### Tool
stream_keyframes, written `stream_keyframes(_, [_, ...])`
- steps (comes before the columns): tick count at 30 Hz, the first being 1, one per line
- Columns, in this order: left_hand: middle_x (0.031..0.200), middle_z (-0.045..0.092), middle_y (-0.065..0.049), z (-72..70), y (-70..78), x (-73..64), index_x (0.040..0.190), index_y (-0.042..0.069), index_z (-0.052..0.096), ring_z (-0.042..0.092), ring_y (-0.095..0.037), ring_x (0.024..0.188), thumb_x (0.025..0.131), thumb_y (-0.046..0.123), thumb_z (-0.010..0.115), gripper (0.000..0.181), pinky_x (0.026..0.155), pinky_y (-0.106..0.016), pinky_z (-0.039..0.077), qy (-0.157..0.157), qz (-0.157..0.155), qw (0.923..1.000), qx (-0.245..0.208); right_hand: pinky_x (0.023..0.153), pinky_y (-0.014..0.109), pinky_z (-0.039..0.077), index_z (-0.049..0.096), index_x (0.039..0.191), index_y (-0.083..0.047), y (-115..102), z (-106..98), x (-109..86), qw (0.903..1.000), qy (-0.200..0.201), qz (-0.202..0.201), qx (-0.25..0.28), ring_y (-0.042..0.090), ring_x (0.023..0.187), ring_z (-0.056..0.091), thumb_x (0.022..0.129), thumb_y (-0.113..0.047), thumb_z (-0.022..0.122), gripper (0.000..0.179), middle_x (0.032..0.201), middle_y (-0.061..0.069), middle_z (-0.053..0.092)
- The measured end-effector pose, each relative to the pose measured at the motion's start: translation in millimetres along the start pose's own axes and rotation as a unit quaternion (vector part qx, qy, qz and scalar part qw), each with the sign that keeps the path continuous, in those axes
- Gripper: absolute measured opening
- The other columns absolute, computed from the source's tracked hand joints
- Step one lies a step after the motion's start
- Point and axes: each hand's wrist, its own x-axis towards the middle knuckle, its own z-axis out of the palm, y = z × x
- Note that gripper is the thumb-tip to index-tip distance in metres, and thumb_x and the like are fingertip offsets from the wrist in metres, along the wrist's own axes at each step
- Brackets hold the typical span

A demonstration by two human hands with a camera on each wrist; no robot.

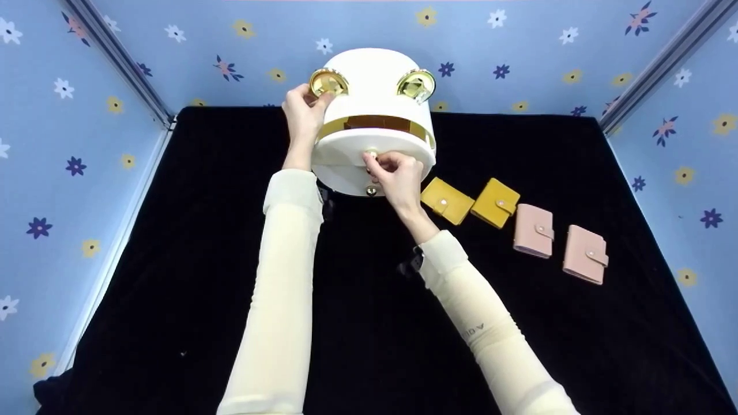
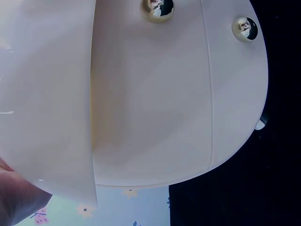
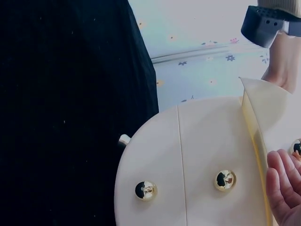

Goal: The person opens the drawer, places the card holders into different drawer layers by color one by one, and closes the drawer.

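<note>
A glossy white rounded drawer box (image 1: pixel 372 75) stands at the back, with two gold ornaments like eyes on top. Its top drawer (image 1: pixel 351 144) is pulled out, showing a gold-brown inside. My right hand (image 1: pixel 399 176) pinches the round knob on that drawer's front between thumb and forefinger; the knob (image 3: pixel 296 147) is partly hidden by the fingers in the right wrist view. Higher up, my left hand (image 1: pixel 305 115) grips the box's upper left side at the left gold ornament (image 1: pixel 328 84). The two lower drawers show gold knobs (image 2: pixel 245 29) and sit flush.
Right of the box lie two yellow card holders (image 1: pixel 447 200) and two pink ones (image 1: pixel 533 230), each with a snap strap. A black cloth (image 1: pixel 357 323) covers the table. Blue flowered panels (image 1: pixel 190 52) stand behind and on both sides.
</note>
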Motion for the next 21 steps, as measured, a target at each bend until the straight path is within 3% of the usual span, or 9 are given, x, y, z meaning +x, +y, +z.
stream_keyframes(4, [0.086,0.061,-0.006,0.0,-0.7,0.0,0.097,0.007,0.064,0.057,-0.014,0.084,0.084,0.026,0.061,0.023,0.074,-0.024,0.043,-0.001,0.004,1.0,0.005,0.043,0.02,0.043,0.068,0.064,-0.007,1.3,0.3,5.7,0.9998,-0.001,-0.004,-0.017,0.021,0.048,0.059,0.078,-0.032,0.067,0.029,0.055,0.0,0.062])
stream_keyframes(12, [0.086,0.062,-0.006,-0.2,-0.7,-0.5,0.095,0.007,0.064,0.058,-0.014,0.085,0.084,0.026,0.062,0.022,0.075,-0.024,0.043,0.004,0.014,0.9999,0.008,0.047,0.018,0.039,0.067,0.063,-0.01,3.2,1.9,15.6,0.9975,0.001,-0.016,-0.069,0.006,0.046,0.055,0.079,-0.035,0.065,0.03,0.053,-0.003,0.06])
stream_keyframes(21, [0.09,0.062,-0.007,0.1,-0.2,-0.4,0.099,0.008,0.064,0.057,-0.015,0.089,0.084,0.024,0.061,0.022,0.078,-0.023,0.042,-0.002,0.001,1.0,-0.001,0.052,0.018,0.041,0.068,0.064,-0.01,3.5,1.1,24.8,0.9938,0.001,0.005,-0.111,0.006,0.049,0.055,0.079,-0.038,0.064,0.031,0.056,-0.003,0.062])
